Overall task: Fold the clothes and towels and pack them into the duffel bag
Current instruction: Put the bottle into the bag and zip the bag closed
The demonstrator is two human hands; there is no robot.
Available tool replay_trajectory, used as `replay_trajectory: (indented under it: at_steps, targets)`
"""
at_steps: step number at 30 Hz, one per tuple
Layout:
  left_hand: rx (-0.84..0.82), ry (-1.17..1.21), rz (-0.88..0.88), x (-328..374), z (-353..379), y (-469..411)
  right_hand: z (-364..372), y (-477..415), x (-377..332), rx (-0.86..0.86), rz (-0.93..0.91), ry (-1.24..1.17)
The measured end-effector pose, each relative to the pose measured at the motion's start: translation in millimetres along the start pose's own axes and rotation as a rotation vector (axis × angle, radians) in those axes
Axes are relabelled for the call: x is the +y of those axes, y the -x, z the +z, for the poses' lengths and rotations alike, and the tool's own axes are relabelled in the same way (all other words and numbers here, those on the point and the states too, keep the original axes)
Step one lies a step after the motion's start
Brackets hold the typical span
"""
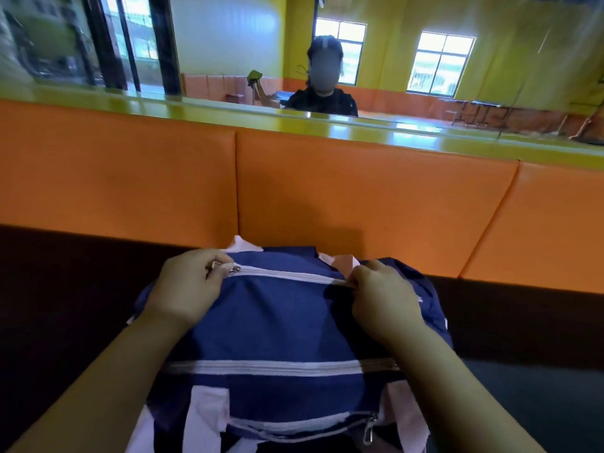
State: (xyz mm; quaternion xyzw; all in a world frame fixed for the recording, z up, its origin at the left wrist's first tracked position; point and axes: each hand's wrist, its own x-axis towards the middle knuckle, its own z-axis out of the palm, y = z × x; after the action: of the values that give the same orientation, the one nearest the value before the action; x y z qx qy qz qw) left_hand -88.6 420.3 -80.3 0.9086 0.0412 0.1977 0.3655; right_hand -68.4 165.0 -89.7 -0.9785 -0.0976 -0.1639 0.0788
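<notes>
A navy blue duffel bag [277, 322] with white zippers and pale pink straps lies on a dark surface right in front of me. Its top zipper [287, 275] runs closed between my two hands. My left hand [189, 282] pinches the metal zipper pull at the zipper's left end. My right hand [382, 295] grips the bag fabric at the zipper's right end. A second white zipper crosses the bag's near side, and a third with a metal pull [369, 431] sits at the bottom. No clothes or towels are visible.
An orange padded wall [359, 197] rises just behind the bag, topped by a green ledge [228, 112] and a mirror. The mirror shows a person in black, windows and yellow walls. Dark surface [65, 289] extends to both sides.
</notes>
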Motion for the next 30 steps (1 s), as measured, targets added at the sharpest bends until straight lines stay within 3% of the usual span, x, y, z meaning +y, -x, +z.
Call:
replay_trajectory:
  at_steps: [4, 11, 21, 25, 30]
  targets:
    - [-0.006, 0.008, 0.047, -2, -2, 2, 7, -11, -27, -0.072, -0.189, -0.042]
    - [0.192, -0.075, -0.104, -43, -45, -1, 24, -7, -14, 0.023, -0.025, -0.189]
    - [0.195, -0.166, -0.136, -58, -41, 13, 10, 20, -22, 0.123, -0.082, -0.199]
    - [0.305, -0.095, -0.01, -36, -25, 43, 5, 50, -10, 0.268, -0.079, -0.266]
    - [0.111, -0.011, 0.231, -2, 22, 91, 4, 109, 11, 0.398, -0.087, -0.27]
